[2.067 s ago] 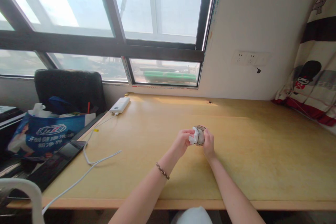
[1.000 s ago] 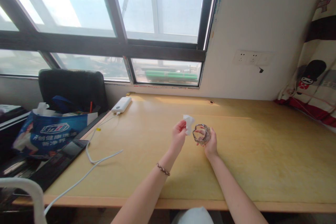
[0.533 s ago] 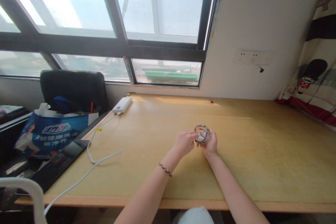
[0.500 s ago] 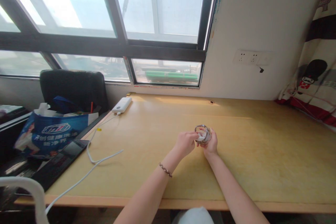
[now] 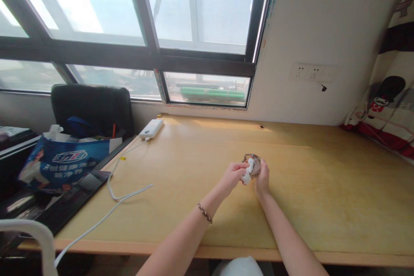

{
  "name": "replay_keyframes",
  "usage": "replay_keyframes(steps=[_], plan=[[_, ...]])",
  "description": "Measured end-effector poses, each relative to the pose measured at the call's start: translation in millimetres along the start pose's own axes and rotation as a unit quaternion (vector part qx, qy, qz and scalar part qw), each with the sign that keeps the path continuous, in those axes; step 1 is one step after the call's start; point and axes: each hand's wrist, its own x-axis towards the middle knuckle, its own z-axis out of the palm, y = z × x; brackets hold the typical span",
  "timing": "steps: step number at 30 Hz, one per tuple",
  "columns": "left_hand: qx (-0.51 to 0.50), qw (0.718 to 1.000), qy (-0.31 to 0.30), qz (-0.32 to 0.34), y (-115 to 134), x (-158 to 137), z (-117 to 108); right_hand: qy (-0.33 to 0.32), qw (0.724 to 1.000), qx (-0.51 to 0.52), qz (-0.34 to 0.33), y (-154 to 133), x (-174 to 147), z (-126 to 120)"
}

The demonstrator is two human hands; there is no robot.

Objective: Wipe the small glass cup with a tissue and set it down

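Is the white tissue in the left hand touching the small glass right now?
Touching. The head view shows the left hand pressing the white tissue against the small glass, which the right hand grips.

Right hand [image 5: 262,177] holds small glass [image 5: 253,164] above desk [image 5: 323,189]; left hand [image 5: 233,175] presses white tissue [image 5: 247,172] inside.

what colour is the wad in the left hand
White; the wad shows best in the head view, pressed against the glass.

A pale yellow wood-grain counter [image 5: 200,189] carries a white power bank [image 5: 151,128] and white cable [image 5: 106,213] near its left edge, beside a blue bag [image 5: 64,164] with white lettering, while a white tissue [image 5: 247,170] meets clear glass [image 5: 255,164].
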Motion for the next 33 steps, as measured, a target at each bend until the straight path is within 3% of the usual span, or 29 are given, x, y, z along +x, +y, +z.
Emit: replay_keyframes(steps=[5,15,23,27,30,33], plan=[[-0.072,0.997,-0.008,0.008,4.9,-3.0,-2.2,-0.006,0.996,-0.076,-0.050,-7.1,-1.7,3.6],[-0.185,0.980,0.062,-0.031,5.5,4.8,-20.2,-0.064,0.983,-0.146,-0.091,-18.7,-11.0,8.8],[-0.209,0.975,0.068,-0.025,-0.7,8.6,-25.6,-0.112,0.923,-0.256,-0.265,-35.4,-15.3,11.2],[-0.241,0.968,0.073,-0.017,-6.7,10.3,-25.4,-0.144,0.904,-0.270,-0.300,-42.1,-19.1,12.6],[-0.278,0.957,0.084,-0.022,-10.4,12.5,-25.5,-0.147,0.908,-0.260,-0.294,-42.1,-20.4,14.5],[-0.334,0.937,0.100,-0.030,-14.5,16.2,-27.0,-0.121,0.929,-0.231,-0.262,-36.6,-19.9,17.2]])
